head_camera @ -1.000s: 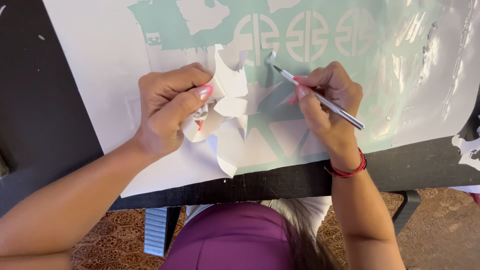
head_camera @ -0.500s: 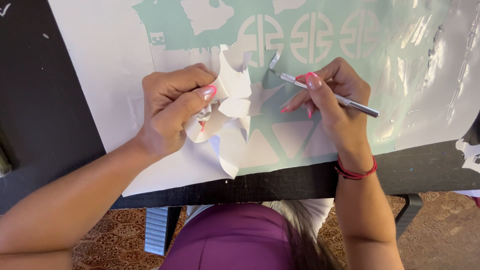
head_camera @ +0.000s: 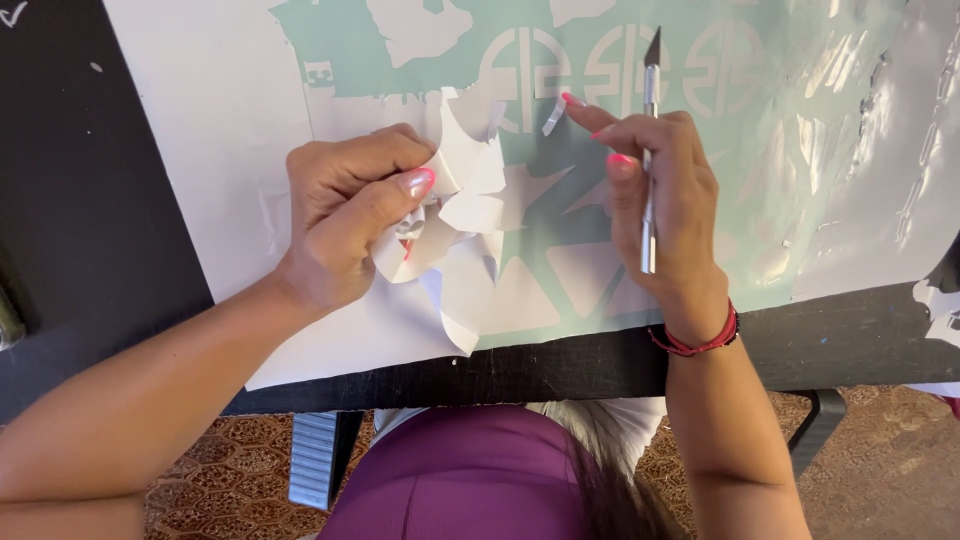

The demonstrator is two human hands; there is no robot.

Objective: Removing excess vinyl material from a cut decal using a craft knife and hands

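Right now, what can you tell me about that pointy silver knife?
The knife is a thin silver craft knife with a round metal handle and a small dark pointed blade. It stands nearly upright, blade pointing away from the person, above the green sheet. The right hand holds it against the palm while its fingers pinch a small sliver.
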